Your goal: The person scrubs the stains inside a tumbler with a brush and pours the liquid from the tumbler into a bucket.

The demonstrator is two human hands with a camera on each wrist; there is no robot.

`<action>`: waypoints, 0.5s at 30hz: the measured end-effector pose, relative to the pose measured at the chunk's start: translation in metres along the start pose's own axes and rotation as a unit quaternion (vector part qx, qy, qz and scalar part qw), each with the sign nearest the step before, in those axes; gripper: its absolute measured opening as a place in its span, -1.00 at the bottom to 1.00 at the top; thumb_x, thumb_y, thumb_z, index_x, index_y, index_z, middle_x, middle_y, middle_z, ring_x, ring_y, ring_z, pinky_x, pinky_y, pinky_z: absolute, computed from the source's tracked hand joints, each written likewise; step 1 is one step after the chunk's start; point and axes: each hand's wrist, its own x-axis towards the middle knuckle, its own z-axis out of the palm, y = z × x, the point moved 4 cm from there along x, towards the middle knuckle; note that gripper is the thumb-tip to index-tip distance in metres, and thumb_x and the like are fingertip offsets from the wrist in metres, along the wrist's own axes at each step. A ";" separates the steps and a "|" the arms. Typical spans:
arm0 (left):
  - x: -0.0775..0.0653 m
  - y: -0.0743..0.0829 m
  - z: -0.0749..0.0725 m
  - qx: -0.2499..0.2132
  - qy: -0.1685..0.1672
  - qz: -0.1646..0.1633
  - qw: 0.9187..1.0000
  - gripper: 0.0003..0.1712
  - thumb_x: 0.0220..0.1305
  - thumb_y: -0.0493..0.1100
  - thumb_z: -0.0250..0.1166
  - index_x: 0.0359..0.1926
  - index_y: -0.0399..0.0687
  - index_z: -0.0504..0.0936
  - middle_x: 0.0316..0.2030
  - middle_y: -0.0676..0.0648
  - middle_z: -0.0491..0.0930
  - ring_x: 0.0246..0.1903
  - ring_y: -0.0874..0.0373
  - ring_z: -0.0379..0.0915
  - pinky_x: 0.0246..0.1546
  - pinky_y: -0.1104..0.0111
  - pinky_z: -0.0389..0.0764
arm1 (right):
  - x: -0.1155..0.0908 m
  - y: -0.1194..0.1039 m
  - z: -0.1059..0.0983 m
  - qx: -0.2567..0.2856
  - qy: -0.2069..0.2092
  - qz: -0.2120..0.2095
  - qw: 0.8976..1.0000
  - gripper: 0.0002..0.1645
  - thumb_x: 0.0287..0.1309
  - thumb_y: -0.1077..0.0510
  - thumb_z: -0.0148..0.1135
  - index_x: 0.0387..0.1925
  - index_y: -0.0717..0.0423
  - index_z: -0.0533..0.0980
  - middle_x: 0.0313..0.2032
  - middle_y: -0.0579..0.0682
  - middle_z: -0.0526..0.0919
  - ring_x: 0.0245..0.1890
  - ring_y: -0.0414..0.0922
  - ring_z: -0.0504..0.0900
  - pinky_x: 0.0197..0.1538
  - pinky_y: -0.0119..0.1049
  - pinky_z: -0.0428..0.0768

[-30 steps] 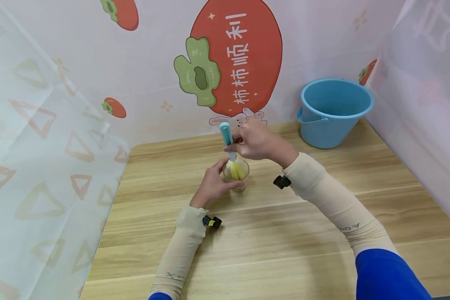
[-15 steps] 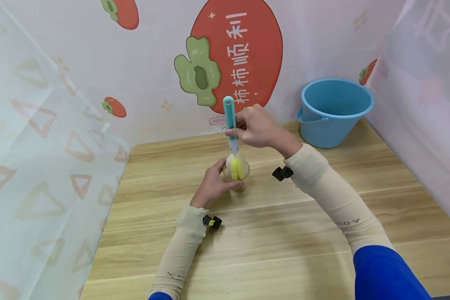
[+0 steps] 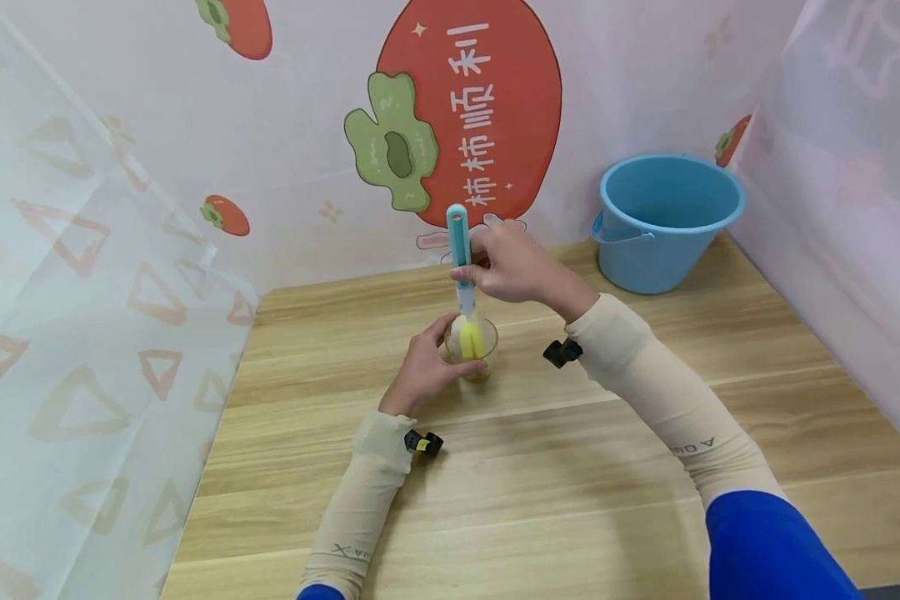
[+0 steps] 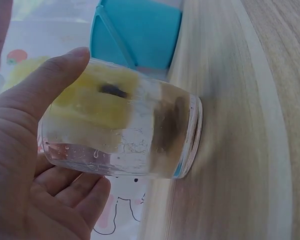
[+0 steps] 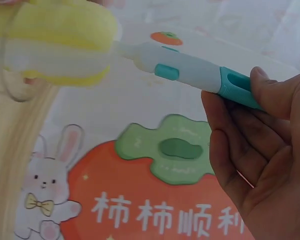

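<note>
Presumably slick and fragile, the glass (image 4: pixel 127 157) is best clasped round its sides, as the left grip (image 3: pixel 429 362) does while the right grip (image 3: pixel 512 265) pinches the brush handle (image 5: pixel 195 72).

"柿柿顺利" on bkdrp (image 3: pixel 311 117); "AQU…", "X" on slvs (image 3: pixel 686 404)

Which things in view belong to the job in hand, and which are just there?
In the job:
glass, in the left hand
brush, in the right hand, sponge partly inside the glass

Apparently just there:
bucket, untouched, at the back right
printed backdrop
</note>
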 end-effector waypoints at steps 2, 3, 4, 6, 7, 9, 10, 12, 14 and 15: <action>0.000 0.000 -0.001 -0.004 0.001 -0.001 1.000 -0.01 0.01 0.18 0.70 0.45 0.33 0.44 0.24 0.10 0.63 0.28 0.07 0.55 0.34 -0.04 0.56 | 0.001 -0.002 -0.004 -0.009 0.003 0.002 1.000 -0.77 0.31 0.08 0.47 -0.42 0.11 0.74 -0.59 -0.04 0.65 -0.40 -0.08 0.47 -0.33 -0.24 0.38; 0.000 0.001 -0.001 -0.006 0.000 -0.002 1.000 -0.01 0.01 0.18 0.70 0.45 0.34 0.44 0.24 0.11 0.63 0.30 0.06 0.54 0.35 -0.05 0.55 | 0.001 -0.002 -0.003 -0.011 -0.001 0.004 1.000 -0.77 0.32 0.07 0.46 -0.42 0.11 0.74 -0.60 -0.04 0.64 -0.40 -0.08 0.46 -0.32 -0.24 0.38; 0.000 0.001 -0.001 -0.006 -0.001 -0.002 1.000 -0.01 0.02 0.17 0.70 0.45 0.34 0.44 0.26 0.11 0.62 0.32 0.06 0.53 0.37 -0.06 0.54 | 0.000 -0.001 -0.001 -0.014 -0.009 0.006 1.000 -0.76 0.33 0.07 0.46 -0.43 0.10 0.73 -0.62 -0.05 0.62 -0.44 -0.09 0.47 -0.36 -0.25 0.38; 0.000 0.001 -0.001 -0.003 -0.003 -0.005 1.000 -0.02 0.03 0.16 0.70 0.46 0.34 0.44 0.31 0.10 0.59 0.40 0.04 0.46 0.44 -0.08 0.48 | -0.002 0.002 0.006 -0.021 -0.029 0.009 0.999 -0.74 0.35 0.05 0.44 -0.43 0.10 0.72 -0.65 -0.08 0.57 -0.52 -0.14 0.44 -0.41 -0.29 0.35; 0.000 0.001 -0.001 -0.002 -0.004 -0.005 1.000 -0.02 0.04 0.15 0.69 0.46 0.34 0.43 0.33 0.10 0.57 0.44 0.03 0.43 0.47 -0.10 0.44 | -0.003 0.003 0.010 -0.023 -0.037 0.008 0.999 -0.74 0.36 0.05 0.43 -0.43 0.11 0.72 -0.66 -0.09 0.56 -0.57 -0.16 0.42 -0.45 -0.32 0.33; -0.001 0.001 -0.001 0.001 -0.004 -0.005 1.000 -0.02 0.06 0.12 0.69 0.47 0.33 0.42 0.39 0.09 0.53 0.51 0.01 0.34 0.52 -0.12 0.36 | -0.004 0.005 0.017 -0.024 -0.046 0.001 0.999 -0.73 0.37 0.06 0.42 -0.42 0.12 0.71 -0.69 -0.11 0.54 -0.66 -0.21 0.38 -0.53 -0.35 0.30; -0.001 0.001 -0.001 0.003 -0.003 -0.006 1.000 -0.03 0.07 0.12 0.69 0.47 0.33 0.42 0.41 0.10 0.52 0.52 0.01 0.32 0.54 -0.12 0.34 | -0.005 0.006 0.018 -0.022 -0.047 -0.001 0.999 -0.73 0.37 0.06 0.42 -0.42 0.13 0.70 -0.69 -0.11 0.54 -0.68 -0.22 0.37 -0.54 -0.36 0.28; -0.001 0.002 -0.001 0.001 -0.003 -0.005 1.000 -0.03 0.07 0.10 0.69 0.48 0.32 0.42 0.39 0.09 0.53 0.51 0.01 0.34 0.53 -0.12 0.36 | -0.004 0.005 0.017 -0.016 -0.040 -0.005 0.999 -0.74 0.36 0.08 0.42 -0.42 0.14 0.70 -0.69 -0.11 0.55 -0.67 -0.23 0.37 -0.54 -0.37 0.27; -0.001 0.002 -0.001 0.000 -0.002 -0.004 1.000 -0.03 0.06 0.10 0.69 0.46 0.31 0.43 0.34 0.08 0.57 0.44 0.02 0.43 0.48 -0.10 0.43 | -0.003 0.003 0.012 -0.010 -0.028 -0.005 1.000 -0.75 0.36 0.09 0.43 -0.42 0.15 0.71 -0.67 -0.08 0.58 -0.65 -0.21 0.39 -0.52 -0.35 0.29; -0.001 0.002 -0.001 0.000 -0.001 -0.005 1.000 -0.03 0.05 0.11 0.69 0.46 0.32 0.44 0.31 0.08 0.59 0.40 0.03 0.47 0.44 -0.08 0.48 | -0.002 0.002 0.008 -0.009 -0.024 -0.002 1.000 -0.76 0.36 0.09 0.43 -0.41 0.15 0.71 -0.66 -0.07 0.59 -0.63 -0.19 0.41 -0.50 -0.34 0.31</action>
